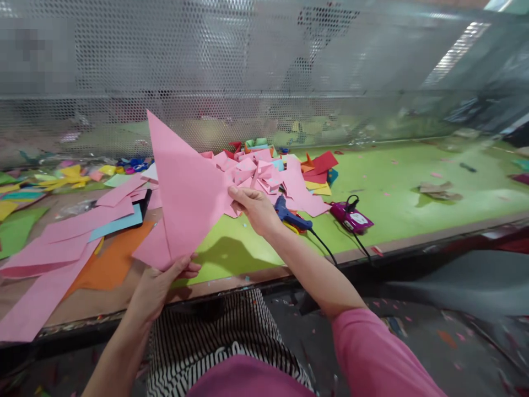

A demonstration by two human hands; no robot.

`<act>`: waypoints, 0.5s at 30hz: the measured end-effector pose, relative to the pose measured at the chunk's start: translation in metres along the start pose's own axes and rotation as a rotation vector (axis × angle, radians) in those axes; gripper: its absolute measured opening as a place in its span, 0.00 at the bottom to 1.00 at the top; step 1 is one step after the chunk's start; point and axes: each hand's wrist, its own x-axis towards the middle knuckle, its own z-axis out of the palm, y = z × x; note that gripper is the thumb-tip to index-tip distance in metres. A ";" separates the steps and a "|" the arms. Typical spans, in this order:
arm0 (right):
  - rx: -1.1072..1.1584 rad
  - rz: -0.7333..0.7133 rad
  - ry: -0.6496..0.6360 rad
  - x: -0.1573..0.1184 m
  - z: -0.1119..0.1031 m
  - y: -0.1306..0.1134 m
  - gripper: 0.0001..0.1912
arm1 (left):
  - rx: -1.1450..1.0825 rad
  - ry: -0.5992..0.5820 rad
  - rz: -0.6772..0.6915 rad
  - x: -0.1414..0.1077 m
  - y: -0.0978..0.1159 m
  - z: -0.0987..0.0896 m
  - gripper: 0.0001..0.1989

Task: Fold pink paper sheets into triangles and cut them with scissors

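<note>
A sheet of pink paper [184,182], folded to a point at its top, is held up above the front of the table. My left hand [161,281] pinches its lower edge between thumb and fingers. At the sheet's right corner, my right hand [254,207] grips it the same way. Behind the sheet lies a heap of folded pink paper pieces [264,171]. A blue glue gun [291,214] rests just right of my right hand, its cord running over the table edge.
Pink paper strips [66,237], orange paper [113,259] and a light blue piece [115,221] cover the left side. A purple box with a cord [352,216] and crumpled brown paper [440,190] lie to the right on the green tabletop [397,182]. A perforated metal panel [185,71] stands behind.
</note>
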 end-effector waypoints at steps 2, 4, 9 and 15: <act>0.011 0.014 -0.013 0.001 -0.005 0.000 0.26 | 0.042 -0.007 -0.051 -0.001 0.001 -0.003 0.23; 0.032 0.029 -0.003 0.001 -0.010 -0.001 0.26 | 0.067 -0.017 -0.073 0.001 0.002 -0.007 0.25; -0.002 -0.021 0.144 -0.002 -0.029 -0.007 0.25 | 0.133 -0.010 -0.010 0.011 -0.001 -0.023 0.21; -0.384 -0.139 -0.012 -0.008 -0.033 0.002 0.30 | 0.429 -0.048 0.199 0.013 0.004 -0.037 0.17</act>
